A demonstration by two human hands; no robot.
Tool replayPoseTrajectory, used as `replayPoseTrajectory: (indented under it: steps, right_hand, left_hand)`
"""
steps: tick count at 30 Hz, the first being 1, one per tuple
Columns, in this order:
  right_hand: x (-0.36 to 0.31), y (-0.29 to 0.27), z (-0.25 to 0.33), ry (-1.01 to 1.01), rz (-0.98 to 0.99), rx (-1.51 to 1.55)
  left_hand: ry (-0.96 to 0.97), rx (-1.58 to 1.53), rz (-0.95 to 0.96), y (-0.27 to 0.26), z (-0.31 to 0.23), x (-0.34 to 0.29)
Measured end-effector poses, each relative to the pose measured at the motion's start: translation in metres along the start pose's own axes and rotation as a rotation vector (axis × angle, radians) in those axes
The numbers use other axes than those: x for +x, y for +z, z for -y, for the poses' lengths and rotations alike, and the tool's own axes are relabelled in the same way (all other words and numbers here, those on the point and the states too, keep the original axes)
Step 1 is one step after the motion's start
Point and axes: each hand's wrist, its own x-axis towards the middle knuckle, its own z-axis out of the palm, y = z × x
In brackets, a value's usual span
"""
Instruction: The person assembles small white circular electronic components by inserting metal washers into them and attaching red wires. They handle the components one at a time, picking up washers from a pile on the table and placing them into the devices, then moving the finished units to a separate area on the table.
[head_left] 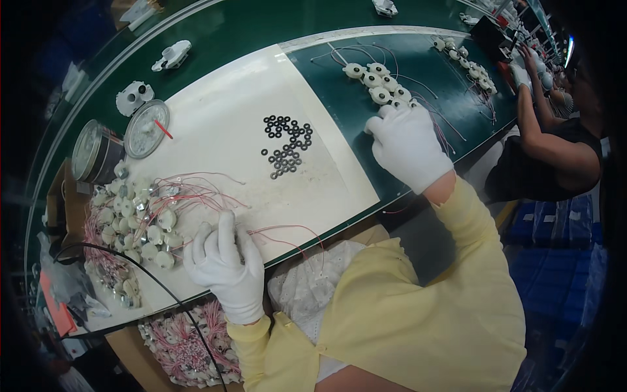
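Both hands wear white gloves. My left hand [227, 271] is by the near edge of the white board, with its fingers curled around a small wired motor, mostly hidden; red wires [287, 227] trail from it to the right. Beside it lies a heap of small white wired motors [134, 219]. My right hand [408, 147] reaches over the dark green mat, fingers bent down at the near end of a cluster of white motors [372, 80] topped with black rings. A motor seems pinched under those fingertips, largely covered. Loose black rubber rings [285, 149] lie mid-board.
An open tin [95, 153] and its round lid [147, 129] with a red stick stand at left. White plastic housings [173, 55] sit on the green belt beyond. A box of wired motors [189, 343] is below the edge. A co-worker [555, 144] works at right beside more motors [467, 65].
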Motion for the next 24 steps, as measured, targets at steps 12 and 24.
replayPoseTrajectory:
  steps: [12, 24]
  right_hand:
    - [-0.021, 0.01, -0.003, 0.126, -0.125, -0.003]
    - [-0.029, -0.021, 0.133, -0.214, -0.092, 1.954]
  left_hand:
    - [-0.017, 0.084, -0.105, 0.004, -0.005, -0.016]
    - [0.209, -0.209, -0.261, -0.037, -0.037, -0.009]
